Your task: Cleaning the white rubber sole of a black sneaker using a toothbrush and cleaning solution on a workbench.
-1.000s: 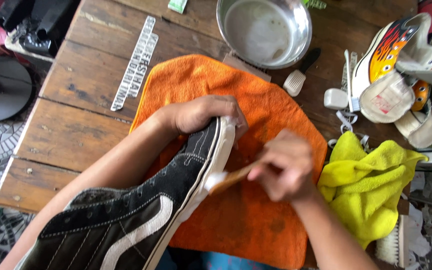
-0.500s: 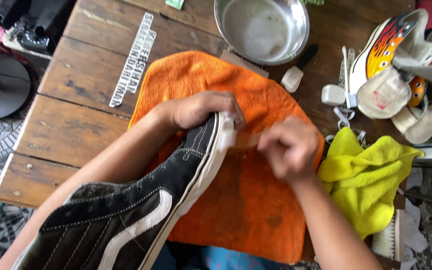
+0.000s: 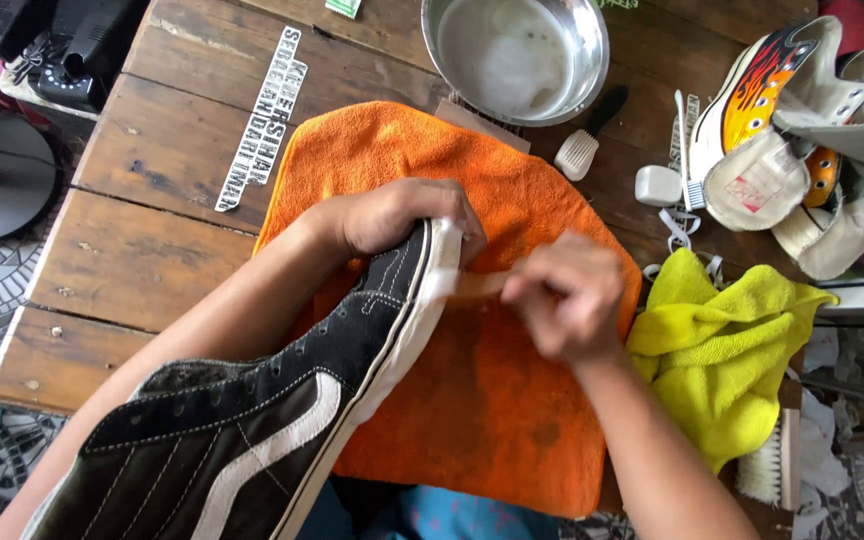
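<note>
Our left hand (image 3: 402, 215) grips the toe of the black canvas sneaker (image 3: 282, 400) over the orange terry towel (image 3: 492, 400). At three o'clock, our right hand (image 3: 567, 300) pinches a blurred wooden-handled brush (image 3: 472, 285) against the white sole; a slip could smear the canvas.

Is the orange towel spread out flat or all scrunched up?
Spread out flat. The orange towel lies open over the wooden table, under the black shoe.

One head-worn camera looks steeply down, close over the wooden table (image 3: 152, 180).
</note>
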